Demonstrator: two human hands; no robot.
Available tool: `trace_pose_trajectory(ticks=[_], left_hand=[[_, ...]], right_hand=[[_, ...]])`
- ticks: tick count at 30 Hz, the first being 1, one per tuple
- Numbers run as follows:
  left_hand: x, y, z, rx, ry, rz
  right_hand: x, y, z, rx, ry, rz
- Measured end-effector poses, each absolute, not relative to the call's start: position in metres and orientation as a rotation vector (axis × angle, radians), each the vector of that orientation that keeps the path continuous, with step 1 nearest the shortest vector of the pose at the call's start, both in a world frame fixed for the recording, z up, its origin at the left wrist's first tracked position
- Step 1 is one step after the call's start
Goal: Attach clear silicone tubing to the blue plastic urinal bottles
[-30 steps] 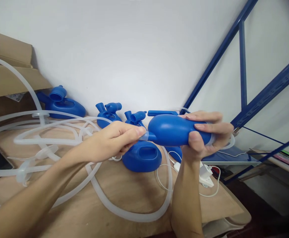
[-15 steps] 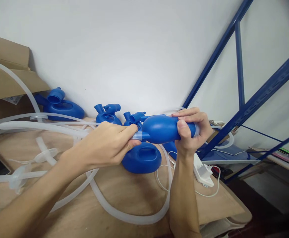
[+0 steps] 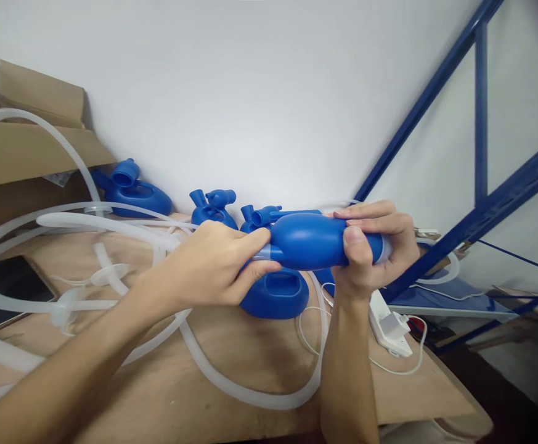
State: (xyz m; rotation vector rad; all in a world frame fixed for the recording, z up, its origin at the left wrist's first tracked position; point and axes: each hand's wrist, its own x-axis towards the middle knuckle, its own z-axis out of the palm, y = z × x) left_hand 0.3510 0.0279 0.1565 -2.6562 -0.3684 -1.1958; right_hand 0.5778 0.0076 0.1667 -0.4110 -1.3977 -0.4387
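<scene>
My right hand (image 3: pixel 374 246) is wrapped around a blue bulb-shaped plastic piece (image 3: pixel 312 240), thumb in front and fingers over the top. A clear rim shows at its right end. At its left end a narrow spout meets the clear end of a tube (image 3: pixel 262 252), which my left hand (image 3: pixel 225 262) pinches between thumb and fingers. How far the spout sits in the tube is hidden. Below and behind the held piece a blue handled bottle (image 3: pixel 275 302) stands on the wooden table (image 3: pixel 250 351).
More blue handled bottles (image 3: pixel 142 200) stand along the wall. Loose translucent tubing (image 3: pixel 254 398) loops over the tabletop. A cardboard box (image 3: pixel 42 148) and a phone (image 3: pixel 12 290) lie left. On the right are a white power strip (image 3: pixel 391 327) and a blue metal frame (image 3: pixel 481 123).
The view has shifted, so the surroundings sit farther right. Both hands keep their grip on the blue piece and tube; more of the clear tube end now shows beside my left fingers.
</scene>
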Motion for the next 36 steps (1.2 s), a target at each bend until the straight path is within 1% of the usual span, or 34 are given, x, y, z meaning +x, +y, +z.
trace_pose_trajectory(ticks=[4,8,10,13,16,18,20,22,24,27,33,36], left_hand=[[0.351,0.038,0.152,-2.413,-0.463,-1.154],[0.358,0.05,0.147,-2.18,-0.533,-1.189],[0.362,0.053,0.146,-2.072,-0.529,-1.293],[0.366,0.054,0.141,-2.015,-0.43,-1.545],[0.37,0.057,0.135,-2.091,-0.367,-1.771],[0.373,0.059,0.134,-2.278,-0.483,-1.937],[0.375,0.061,0.134,-2.549,-0.658,-2.092],[0.376,0.061,0.137,-2.777,-0.744,-2.136],[0.377,0.059,0.137,-2.875,-0.742,-2.091],[0.379,0.058,0.133,-2.799,-0.768,-2.08],[0.381,0.068,0.12,-2.637,-0.748,-2.454],[0.379,0.068,0.122,-2.648,-0.71,-2.356]], right_hand=[[0.574,0.012,0.164,-0.528,-1.356,-0.351],[0.572,0.014,0.162,-0.69,-1.293,-0.39],[0.575,0.016,0.163,-0.748,-1.202,-0.412],[0.589,0.024,0.165,-0.756,-1.01,-0.399],[0.605,0.033,0.168,-0.674,-0.838,-0.21],[0.612,0.037,0.169,-0.627,-0.777,-0.047],[0.611,0.039,0.168,-0.618,-0.787,0.011],[0.604,0.038,0.165,-0.61,-0.848,-0.034],[0.594,0.035,0.162,-0.594,-0.925,-0.108],[0.579,0.03,0.159,-0.579,-1.028,-0.217],[0.576,0.03,0.156,-0.603,-1.069,-0.263],[0.577,0.032,0.155,-0.61,-1.069,-0.256]])
